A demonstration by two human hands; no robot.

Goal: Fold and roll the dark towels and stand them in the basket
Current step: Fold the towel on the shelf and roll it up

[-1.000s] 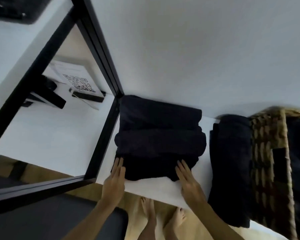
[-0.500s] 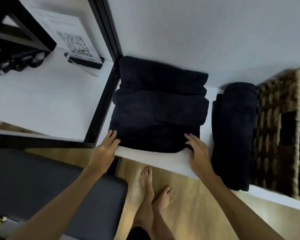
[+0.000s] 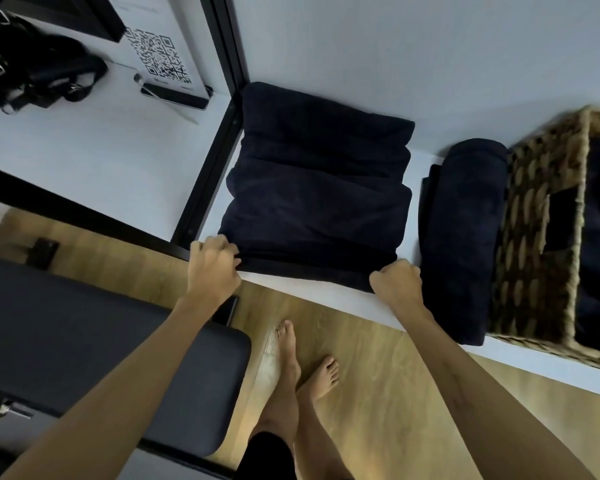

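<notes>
Head view, both hands (image 3: 211, 268) (image 3: 397, 284) gripping folded towel's (image 3: 317, 188) near corners at shelf (image 3: 326, 296) edge

Both hands' fingers now curl onto towel (image 3: 317, 199) edge.

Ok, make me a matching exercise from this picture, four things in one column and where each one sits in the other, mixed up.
Things:
1. folded dark towel
2. rolled dark towel
3. wicker basket
4. QR code sign

Places:
A. far right end of the white shelf
B. left compartment, beyond the black frame
C. gripped at its near corners by left hand and right hand
D. lying against the basket's left wall

Pairs: 1-C, 2-D, 3-A, 4-B
</notes>
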